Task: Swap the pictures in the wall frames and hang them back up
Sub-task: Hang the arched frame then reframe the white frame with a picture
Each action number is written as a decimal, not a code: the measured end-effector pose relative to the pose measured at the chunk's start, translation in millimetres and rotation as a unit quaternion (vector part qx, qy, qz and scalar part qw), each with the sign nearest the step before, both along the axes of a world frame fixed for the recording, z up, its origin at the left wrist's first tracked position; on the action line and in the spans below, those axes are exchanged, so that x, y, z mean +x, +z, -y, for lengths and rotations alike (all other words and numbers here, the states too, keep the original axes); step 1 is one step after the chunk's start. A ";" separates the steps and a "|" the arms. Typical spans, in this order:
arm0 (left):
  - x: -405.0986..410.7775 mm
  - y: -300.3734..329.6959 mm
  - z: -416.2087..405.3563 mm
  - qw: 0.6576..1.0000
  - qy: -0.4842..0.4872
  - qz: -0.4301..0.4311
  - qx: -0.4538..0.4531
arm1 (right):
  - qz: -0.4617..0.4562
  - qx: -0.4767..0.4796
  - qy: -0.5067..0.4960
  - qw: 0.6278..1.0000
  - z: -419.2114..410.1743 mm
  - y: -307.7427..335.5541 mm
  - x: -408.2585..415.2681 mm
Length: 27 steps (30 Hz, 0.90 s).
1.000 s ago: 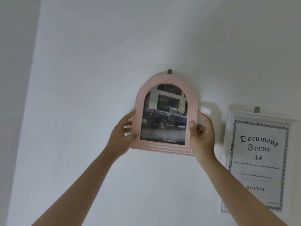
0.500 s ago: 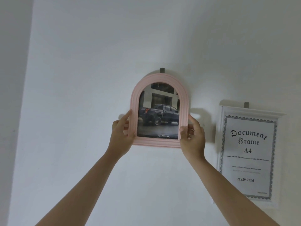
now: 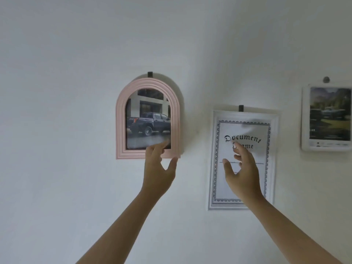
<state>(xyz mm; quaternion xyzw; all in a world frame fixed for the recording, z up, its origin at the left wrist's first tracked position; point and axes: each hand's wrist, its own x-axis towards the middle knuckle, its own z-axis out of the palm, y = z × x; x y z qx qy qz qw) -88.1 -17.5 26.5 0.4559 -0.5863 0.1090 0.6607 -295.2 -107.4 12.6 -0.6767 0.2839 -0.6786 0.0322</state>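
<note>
Both arms reach up and forward from the bottom of the view toward a white wall (image 3: pixel 66 111).

The left hand (image 3: pixel 158 168) is raised in front of the lower right corner of the pink frame (image 3: pixel 120 119). Its fingers are straight and slanted up to the right, blurred at the tips, over the bottom edge of the truck picture (image 3: pixel 148 121); the thumb stands apart to the right, its tip at the frame's lower right corner. Whether any finger touches the frame cannot be told. Its grip is wide and holds nothing.

The right hand (image 3: pixel 242 172) is up in front of the white frame (image 3: pixel 274 159), back of the hand toward the camera, fingers spread and loosely bent, thumb out to the left. The fingertips cover part of the printed words "Document Frame". This grip is also wide, holding nothing; contact with the glass cannot be told.

The pink frame hangs on the wall from a dark hook (image 3: pixel 150 74) at its top. It is upright, long axis vertical, arch at the top, flat edge at the bottom. The truck in the picture stands level, nose to the right.

The white frame hangs lower and to the right from a second hook (image 3: pixel 241 108), also upright with its long axis vertical.

A third frame (image 3: pixel 304 119), white with a dim landscape photo, hangs at the right edge under a round peg (image 3: pixel 326 79).
</note>
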 end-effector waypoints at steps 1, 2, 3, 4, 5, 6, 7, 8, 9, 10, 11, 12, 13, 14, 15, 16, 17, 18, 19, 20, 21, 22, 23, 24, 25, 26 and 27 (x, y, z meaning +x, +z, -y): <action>-13.5 -5.9 5.9 1.000 -0.013 -0.003 0.012 | 0.009 0.009 -0.014 1.000 3.7 -3.0 -16.2; -26.3 -11.8 11.5 0.999 -0.025 -0.005 0.024 | 0.019 0.020 -0.023 0.999 7.7 -5.6 -32.4; -38.4 -17.4 17.6 0.999 -0.035 -0.007 0.035 | 0.029 0.030 -0.031 0.999 12.7 -7.6 -48.1; -49.1 -23.2 24.1 0.998 -0.044 -0.008 0.047 | 0.038 0.039 -0.039 0.998 18.0 -9.0 -63.3; -58.9 -28.5 30.4 0.997 -0.052 -0.008 0.061 | 0.044 0.048 -0.049 0.997 24.5 -10.3 -77.2; -68.0 -33.5 36.3 0.995 -0.060 -0.008 0.075 | 0.047 0.058 -0.057 0.996 31.6 -12.1 -90.1; -76.3 -38.4 42.1 0.994 -0.064 -0.008 0.088 | 0.050 0.069 -0.061 0.994 38.7 -14.0 -101.3; -83.7 -42.7 47.3 0.993 -0.064 -0.005 0.098 | 0.053 0.085 -0.061 0.993 45.1 -16.3 -110.9; -90.5 -46.3 51.8 0.992 -0.061 -0.005 0.107 | 0.054 0.103 -0.057 0.992 51.4 -18.9 -119.3; -96.6 -49.6 56.3 0.992 -0.055 -0.010 0.117 | 0.053 0.122 -0.052 0.990 57.4 -22.1 -126.8; -99.2 -52.2 59.3 0.991 -0.051 -0.020 0.124 | 0.049 0.141 -0.045 0.988 61.7 -24.8 -130.2; -102.6 -54.4 62.0 0.990 -0.046 -0.030 0.131 | 0.043 0.155 -0.034 0.986 65.8 -28.1 -133.4; -107.9 -56.4 65.1 0.989 -0.041 -0.039 0.135 | 0.034 0.164 -0.020 0.986 70.1 -31.5 -137.1; -111.8 -57.7 67.5 0.989 -0.036 -0.046 0.136 | 0.022 0.165 -0.008 0.986 73.9 -34.7 -138.7; -115.8 -58.3 69.6 0.989 -0.035 -0.054 0.135 | 0.007 0.160 -0.002 0.987 78.0 -37.4 -139.2; -119.2 -58.6 71.3 0.988 -0.036 -0.066 0.133 | -0.011 0.155 -0.001 0.988 80.9 -39.4 -139.1; -122.0 -58.6 72.1 0.987 -0.037 -0.083 0.132 | -0.025 0.152 0.001 0.988 82.8 -40.7 -138.0; -124.2 -58.1 72.2 0.986 -0.036 -0.102 0.128 | -0.029 0.154 0.008 0.988 83.7 -41.3 -137.1; -126.2 -56.9 71.5 0.985 -0.035 -0.117 0.122 | -0.025 0.157 0.020 0.987 83.6 -41.2 -136.3; -127.8 -55.5 70.1 0.985 -0.032 -0.128 0.114 | -0.018 0.159 0.036 0.986 82.2 -40.7 -135.9; -129.4 -53.7 68.1 0.985 -0.029 -0.133 0.106 | -0.009 0.155 0.056 0.986 81.0 -40.6 -135.6; -130.9 -51.9 65.7 0.985 -0.028 -0.136 0.100 | -0.004 0.149 0.076 0.986 80.2 -40.7 -135.8; -132.9 -49.7 62.9 0.985 -0.028 -0.137 0.096 | -0.001 0.141 0.094 0.986 79.6 -40.6 -136.3; -134.6 -47.6 60.0 0.986 -0.028 -0.137 0.093 | 0.002 0.136 0.108 0.985 77.8 -39.3 -137.1; -135.9 -45.6 57.4 0.986 -0.026 -0.135 0.092 | 0.005 0.132 0.117 0.984 77.6 -37.9 -138.1; -136.8 -43.8 54.7 0.987 -0.022 -0.132 0.092 | 0.006 0.131 0.124 0.984 76.4 -35.5 -139.6; -137.6 -41.9 51.8 0.987 -0.019 -0.131 0.092 | 0.007 0.127 0.131 0.983 75.1 -33.1 -141.3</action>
